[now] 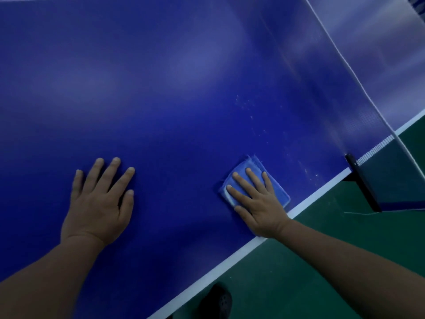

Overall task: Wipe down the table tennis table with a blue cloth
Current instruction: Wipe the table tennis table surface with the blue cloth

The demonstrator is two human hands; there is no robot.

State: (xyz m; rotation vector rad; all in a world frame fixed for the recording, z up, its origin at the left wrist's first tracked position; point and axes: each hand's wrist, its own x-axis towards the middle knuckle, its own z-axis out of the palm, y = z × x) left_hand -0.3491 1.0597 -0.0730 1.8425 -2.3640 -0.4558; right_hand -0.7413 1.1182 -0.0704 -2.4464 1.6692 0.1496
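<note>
The blue table tennis table (184,88) fills most of the view, with a white line along its near edge. A folded blue cloth (276,189) lies flat on it close to that edge. My right hand (255,199) presses on the cloth with straight, spread fingers. My left hand (99,199) rests flat on the bare table surface to the left, fingers spread, holding nothing. Pale specks and smudges mark the surface just beyond the cloth, toward the net.
The net (368,107) runs across the table at the right, held by a black post and clamp (361,183) at the table's edge. Green floor (322,261) lies beyond the edge. A dark shoe (218,302) shows below the table edge.
</note>
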